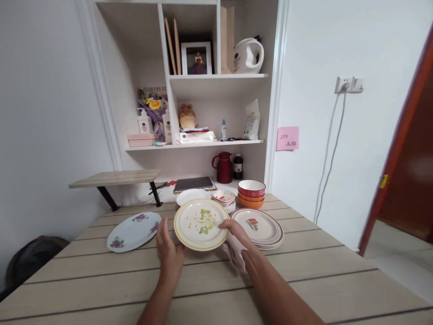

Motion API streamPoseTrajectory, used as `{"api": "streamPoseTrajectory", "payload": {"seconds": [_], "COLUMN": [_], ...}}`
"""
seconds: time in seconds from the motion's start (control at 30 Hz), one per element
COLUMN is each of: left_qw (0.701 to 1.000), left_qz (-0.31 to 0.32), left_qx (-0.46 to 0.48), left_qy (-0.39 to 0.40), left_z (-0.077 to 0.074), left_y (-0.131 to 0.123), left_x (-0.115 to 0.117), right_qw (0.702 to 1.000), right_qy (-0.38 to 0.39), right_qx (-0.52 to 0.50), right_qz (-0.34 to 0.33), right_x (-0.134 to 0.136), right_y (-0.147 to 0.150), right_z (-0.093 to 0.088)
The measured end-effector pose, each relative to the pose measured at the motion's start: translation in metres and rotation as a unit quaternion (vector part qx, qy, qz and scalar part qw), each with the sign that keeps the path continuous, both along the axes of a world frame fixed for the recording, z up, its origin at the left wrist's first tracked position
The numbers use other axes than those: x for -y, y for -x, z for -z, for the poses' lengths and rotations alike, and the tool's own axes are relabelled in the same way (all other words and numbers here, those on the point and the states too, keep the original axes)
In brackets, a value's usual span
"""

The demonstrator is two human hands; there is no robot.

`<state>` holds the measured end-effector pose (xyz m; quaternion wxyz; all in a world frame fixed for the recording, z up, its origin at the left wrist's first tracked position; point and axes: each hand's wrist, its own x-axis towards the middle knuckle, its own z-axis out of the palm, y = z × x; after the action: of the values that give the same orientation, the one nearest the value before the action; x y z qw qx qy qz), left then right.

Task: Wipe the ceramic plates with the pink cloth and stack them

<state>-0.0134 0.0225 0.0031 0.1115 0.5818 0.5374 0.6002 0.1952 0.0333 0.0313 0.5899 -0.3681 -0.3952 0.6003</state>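
My right hand grips the right rim of a round plate with a yellow edge and a green floral print, its thumb on top. A pale cloth hangs from the same hand, below the plate. My left hand is beside the plate's left rim, fingers stretched out; its thumb is partly hidden at the rim. To the right lies a stack of brown-rimmed plates, the top one with a red print. An oval white plate with pink flowers rests on the table at left.
Behind the held plate are a white plate, small square dishes and stacked bowls. A dark red jug, a dark bottle and a laptop stand further back. A raised wooden shelf stands back left on the slatted table.
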Motion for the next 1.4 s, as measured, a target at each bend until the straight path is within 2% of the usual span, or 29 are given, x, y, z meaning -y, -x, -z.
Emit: {"api": "streamPoseTrajectory", "payload": {"seconds": [0.03, 0.07, 0.1, 0.17, 0.2, 0.27, 0.37, 0.43, 0.5, 0.6, 0.67, 0.73, 0.8, 0.87, 0.9, 0.97, 1.03, 1.1, 1.17, 1.23, 1.3, 1.4], "left_qw": [0.994, 0.974, 0.935, 0.821, 0.767, 0.69, 0.619, 0.586, 0.584, 0.621, 0.652, 0.676, 0.686, 0.692, 0.693, 0.687, 0.675, 0.671, 0.67, 0.665, 0.664, 0.668], "left_qz": [0.029, 0.081, 0.147, 0.298, 0.36, 0.442, 0.527, 0.558, 0.548, 0.482, 0.432, 0.406, 0.407, 0.413, 0.417, 0.432, 0.446, 0.453, 0.457, 0.456, 0.446, 0.425], "left_qx": [0.098, 0.203, 0.304, 0.45, 0.492, 0.534, 0.554, 0.562, 0.57, 0.555, 0.529, 0.511, 0.499, 0.482, 0.471, 0.45, 0.434, 0.43, 0.438, 0.454, 0.467, 0.478], "left_qy": [0.028, 0.066, 0.109, 0.185, 0.202, 0.208, 0.18, 0.172, 0.182, 0.271, 0.329, 0.343, 0.339, 0.344, 0.351, 0.373, 0.395, 0.4, 0.388, 0.378, 0.377, 0.381], "left_z": [0.0, 0.0, 0.0, 0.0, 0.001, 0.001, -0.002, -0.007, -0.012, -0.014, -0.012, -0.01, -0.01, -0.012, -0.014, -0.016, -0.017, -0.016, -0.014, -0.011, -0.008, -0.003], "left_y": [0.005, 0.01, 0.014, 0.02, 0.021, 0.02, 0.013, 0.009, 0.006, 0.005, 0.006, 0.006, 0.005, 0.004, 0.003, 0.001, -0.001, -0.002, -0.003, -0.003, -0.003, -0.002], "left_x": [-0.002, -0.003, -0.003, -0.001, 0.001, 0.006, 0.013, 0.016, 0.019, 0.02, 0.02, 0.02, 0.022, 0.025, 0.027, 0.031, 0.033, 0.033, 0.031, 0.027, 0.023, 0.02], "right_qw": [1.0, 0.999, 0.998, 0.997, 0.997, 0.996, 0.996, 0.997, 0.998, 0.997, 0.986, 0.959, 0.935, 0.93, 0.931, 0.942, 0.962, 0.968, 0.944, 0.914, 0.905, 0.904], "right_qy": [-0.008, -0.015, -0.021, -0.04, -0.046, -0.048, -0.034, -0.028, -0.018, -0.008, -0.025, -0.058, -0.084, -0.106, -0.121, -0.151, -0.17, -0.189, -0.223, -0.249, -0.253, -0.234], "right_qx": [-0.018, -0.032, -0.039, -0.03, -0.02, -0.005, -0.002, -0.002, 0.013, 0.077, 0.152, 0.201, 0.166, 0.066, 0.018, -0.032, -0.008, 0.092, 0.226, 0.318, 0.335, 0.311], "right_qz": [-0.013, -0.025, -0.036, -0.051, -0.059, -0.073, -0.079, -0.07, -0.06, -0.029, 0.057, 0.193, 0.301, 0.345, 0.344, 0.298, 0.214, 0.136, 0.083, 0.05, 0.069, 0.179], "right_x": [0.0, 0.001, 0.003, 0.01, 0.014, 0.022, 0.03, 0.03, 0.028, 0.023, 0.019, 0.017, 0.016, 0.018, 0.02, 0.024, 0.027, 0.03, 0.031, 0.031, 0.03, 0.027], "right_y": [0.001, 0.002, 0.003, 0.007, 0.01, 0.015, 0.019, 0.019, 0.016, 0.009, 0.001, -0.01, -0.022, -0.03, -0.031, -0.029, -0.021, -0.01, -0.001, 0.002, 0.0, -0.01], "right_z": [-0.001, -0.002, -0.003, -0.005, -0.006, -0.009, -0.012, -0.012, -0.01, -0.007, -0.007, -0.01, -0.017, -0.025, -0.029, -0.034, -0.034, -0.031, -0.026, -0.022, -0.021, -0.023]}}
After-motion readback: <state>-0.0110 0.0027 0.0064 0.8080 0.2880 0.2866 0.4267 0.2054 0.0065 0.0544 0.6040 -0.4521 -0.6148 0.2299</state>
